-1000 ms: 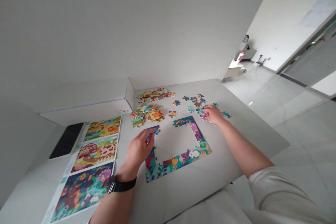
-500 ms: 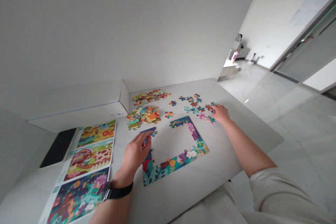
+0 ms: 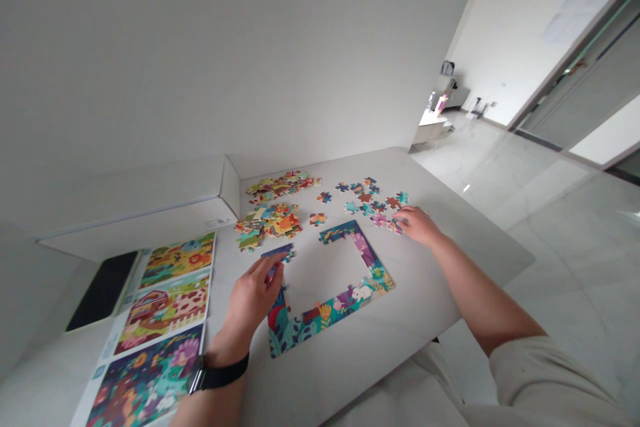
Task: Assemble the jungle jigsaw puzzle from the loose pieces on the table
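A partly joined jigsaw puzzle [image 3: 310, 330] with a dark blue and teal picture lies on the table as an open frame, with a gap along its far side. My left hand [image 3: 255, 290] rests over its far left corner, fingers stretched out on the pieces and thumb apart from them. Beyond the frame's right side, several loose dark and teal puzzle pieces [image 3: 365, 198] lie scattered. At the near edge of these, my right hand [image 3: 419, 223] has its fingertips closed on a small puzzle piece [image 3: 395, 227], which they partly cover.
Two heaps of yellow and red puzzle pieces [image 3: 275, 220] lie at the back left. Three printed picture sheets [image 3: 167, 310] are lined up at the left, beside a dark phone [image 3: 103, 287]. Behind them stands a white box [image 3: 150, 207] against the wall.
My right hand has moved nearer from a brown piece to a teal and pink one at the near edge of the scatter. My left hand stays on the frame's corner. The view has shifted slightly.
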Tool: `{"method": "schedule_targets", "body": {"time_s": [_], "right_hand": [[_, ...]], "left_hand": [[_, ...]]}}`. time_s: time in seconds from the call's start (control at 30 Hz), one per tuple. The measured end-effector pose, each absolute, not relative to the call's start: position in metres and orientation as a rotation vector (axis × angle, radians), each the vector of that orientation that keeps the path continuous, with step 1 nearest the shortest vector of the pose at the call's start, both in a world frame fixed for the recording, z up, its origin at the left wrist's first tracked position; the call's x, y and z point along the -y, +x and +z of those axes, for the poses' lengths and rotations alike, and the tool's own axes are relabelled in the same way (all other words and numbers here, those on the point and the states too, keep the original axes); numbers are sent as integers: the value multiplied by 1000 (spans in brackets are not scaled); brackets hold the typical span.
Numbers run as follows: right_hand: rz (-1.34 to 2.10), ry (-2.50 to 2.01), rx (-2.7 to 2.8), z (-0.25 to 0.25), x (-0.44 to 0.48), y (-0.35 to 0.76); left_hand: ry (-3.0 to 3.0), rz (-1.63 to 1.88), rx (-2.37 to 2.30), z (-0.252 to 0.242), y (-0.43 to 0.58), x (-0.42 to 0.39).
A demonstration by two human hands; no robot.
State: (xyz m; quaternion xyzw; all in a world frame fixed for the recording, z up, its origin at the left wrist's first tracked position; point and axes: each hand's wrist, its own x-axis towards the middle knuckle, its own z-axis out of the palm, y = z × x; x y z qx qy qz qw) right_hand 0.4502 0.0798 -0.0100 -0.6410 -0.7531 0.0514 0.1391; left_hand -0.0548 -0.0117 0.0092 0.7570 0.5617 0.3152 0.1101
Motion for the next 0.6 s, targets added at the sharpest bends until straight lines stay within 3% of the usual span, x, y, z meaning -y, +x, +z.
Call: {"method": "schedule_targets", "body": {"time_s": [0.27,0.6], "right_hand": [[190,-1702,2159,-16,-52,473],[27,-2025,1986,-22,-75,498]], "left_hand": [[2239,930,-1634,11,-55,12],[2250,909,-1662,9,-58,11]]}}
